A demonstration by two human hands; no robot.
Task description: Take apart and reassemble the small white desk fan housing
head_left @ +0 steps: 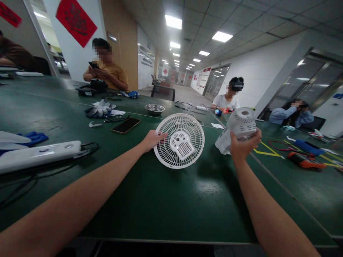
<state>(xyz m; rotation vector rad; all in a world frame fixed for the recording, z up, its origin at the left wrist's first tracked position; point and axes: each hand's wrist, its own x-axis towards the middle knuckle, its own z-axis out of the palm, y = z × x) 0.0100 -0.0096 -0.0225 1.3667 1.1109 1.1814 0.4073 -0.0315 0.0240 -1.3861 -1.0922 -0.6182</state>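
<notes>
My left hand (pixel 153 140) grips the left rim of a round white fan grille (pixel 184 148), thumb over its bars. The grille is tilted up over the green table, and its slotted hub faces me. On the right, my right hand (pixel 243 143) is wrapped round a white fan body (pixel 239 123) with a vented housing on top and a wider part below. The two parts are apart from each other. My right palm and fingers hide some of the fan body.
Left of the grille lie a phone (pixel 125 125), gloves (pixel 99 109) and a long white device (pixel 40 153) with a cable. A metal bowl (pixel 154 109) stands behind. On the right are an orange multimeter (pixel 305 161) and a blue tray (pixel 309 147). Several people sit around the table (pixel 160 207).
</notes>
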